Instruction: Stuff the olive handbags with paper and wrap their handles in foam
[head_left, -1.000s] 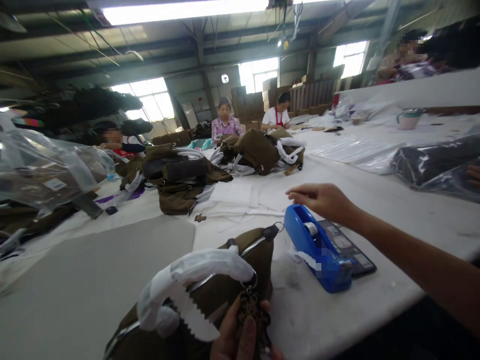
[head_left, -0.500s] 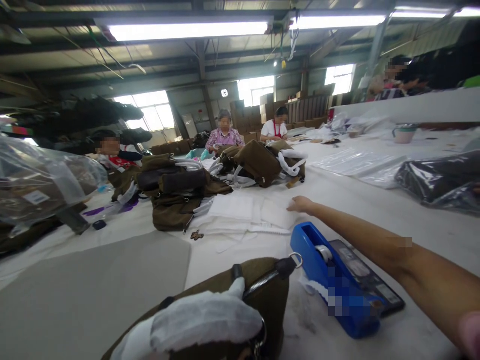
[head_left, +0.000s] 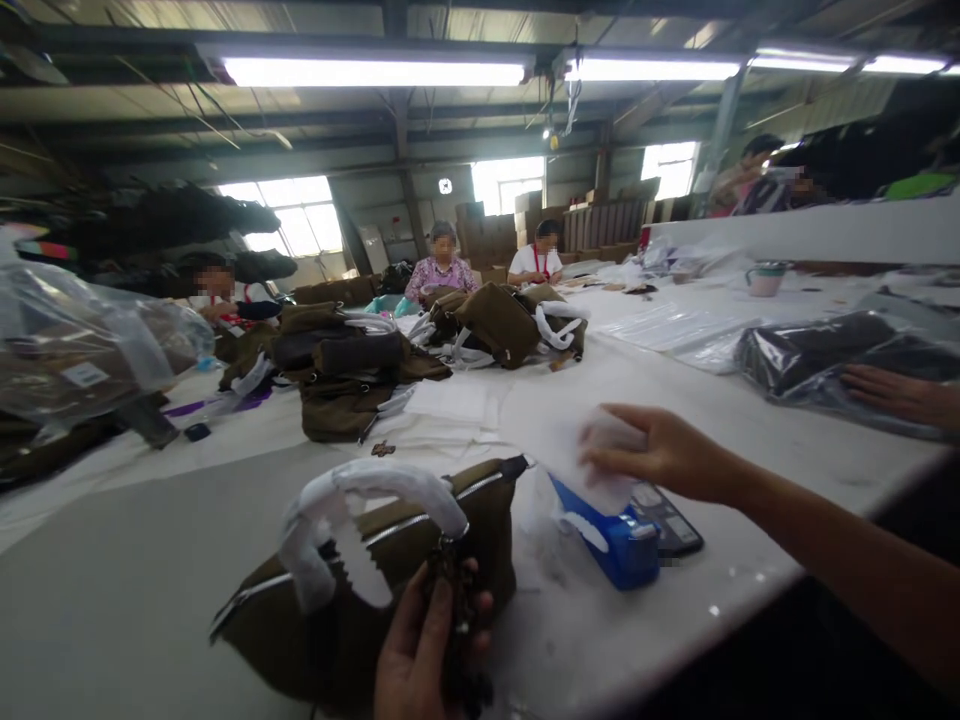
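An olive-brown handbag stands before me, its handle wrapped in white paper. Low in the picture, my left hand is closed around a dark metal chain charm hanging from the handle ring. My right hand pinches a thin white tissue sheet, blurred by motion, above a blue tape dispenser. The sheet hides part of the dispenser. Several more white sheets lie beyond the bag.
Brown bags are heaped farther back. A phone-like dark device lies beside the dispenser. At right, another person's hand rests on a plastic-wrapped bag. A clear plastic-wrapped parcel stands left. Several people sit around the table.
My right hand has come back from the pile with a white sheet. My left hand now shows, holding the charm. The handbag sits further left in view; another person's hand has appeared at right.
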